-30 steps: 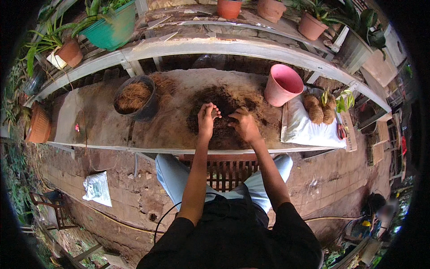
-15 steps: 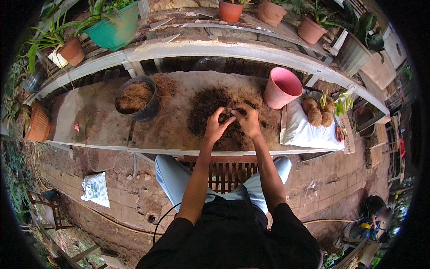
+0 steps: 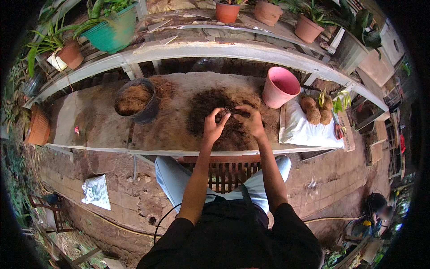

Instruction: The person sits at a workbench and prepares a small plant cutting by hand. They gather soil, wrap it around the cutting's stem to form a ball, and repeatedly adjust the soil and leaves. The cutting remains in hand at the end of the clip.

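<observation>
My left hand [image 3: 215, 124] and my right hand [image 3: 251, 122] face each other above a patch of dark, crumbly soil [image 3: 204, 102] on the worktable. Thumb and forefinger of the left are curled together in a pinch, with a dark, thin, stringy bit [image 3: 229, 110] at the tips. The right hand's fingers are bent toward the same spot, and its thumb and forefinger close in on it. Whatever lies between the fingertips is too small and dark to name. A pink pot [image 3: 281, 87] stands just beyond the right hand.
A black pot of brown fibre [image 3: 135, 101] stands on the left of the table [image 3: 103, 127]. At right, a white sack [image 3: 302, 127] bears brown fibrous clumps [image 3: 311, 110] and red-handled scissors [image 3: 339, 131]. Potted plants line the shelf behind. Another person [image 3: 378, 210] is at the lower right.
My hands have drawn slightly apart at the fingertips, the right one shifting a little to the right. A dark stringy bit now shows between them.
</observation>
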`<state>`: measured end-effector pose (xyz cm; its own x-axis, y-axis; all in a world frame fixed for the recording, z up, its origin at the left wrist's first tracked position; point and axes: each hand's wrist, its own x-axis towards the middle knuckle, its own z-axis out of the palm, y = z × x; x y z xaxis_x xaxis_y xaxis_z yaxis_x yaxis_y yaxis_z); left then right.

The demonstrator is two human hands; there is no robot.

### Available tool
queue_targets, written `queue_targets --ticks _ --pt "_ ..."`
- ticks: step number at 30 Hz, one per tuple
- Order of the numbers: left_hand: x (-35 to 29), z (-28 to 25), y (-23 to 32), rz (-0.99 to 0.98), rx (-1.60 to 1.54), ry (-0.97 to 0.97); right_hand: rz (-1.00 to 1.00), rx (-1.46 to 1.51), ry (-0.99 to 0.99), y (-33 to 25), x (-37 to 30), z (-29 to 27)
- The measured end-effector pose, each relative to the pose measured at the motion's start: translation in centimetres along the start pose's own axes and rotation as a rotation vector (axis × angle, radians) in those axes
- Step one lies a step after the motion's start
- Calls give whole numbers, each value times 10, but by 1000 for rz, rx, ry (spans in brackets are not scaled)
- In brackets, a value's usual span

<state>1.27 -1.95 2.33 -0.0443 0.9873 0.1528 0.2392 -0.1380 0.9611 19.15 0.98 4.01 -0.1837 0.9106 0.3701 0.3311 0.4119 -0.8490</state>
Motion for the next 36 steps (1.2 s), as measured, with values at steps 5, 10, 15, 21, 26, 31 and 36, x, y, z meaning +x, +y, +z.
queue_targets --ticks 5,10,15,21,26,31,36 --pt "4 8 -15 172 -17 197 111 130 161 19 2 -30" --pt "1 2 -13 -121 109 212 143 149 257 4 7 -48" --pt "1 3 -11 -196 -44 111 348 411 223 -7 3 -51" --pt "7 5 -29 -93 89 143 237 332 140 -3 2 -41" --pt "8 -3 -18 -90 -213 56 265 421 192 20 10 -61" --pt "7 3 -21 17 -242 131 235 264 269 2 21 -76" --pt "12 3 -34 20 -14 165 -20 -331 222 26 33 -63"
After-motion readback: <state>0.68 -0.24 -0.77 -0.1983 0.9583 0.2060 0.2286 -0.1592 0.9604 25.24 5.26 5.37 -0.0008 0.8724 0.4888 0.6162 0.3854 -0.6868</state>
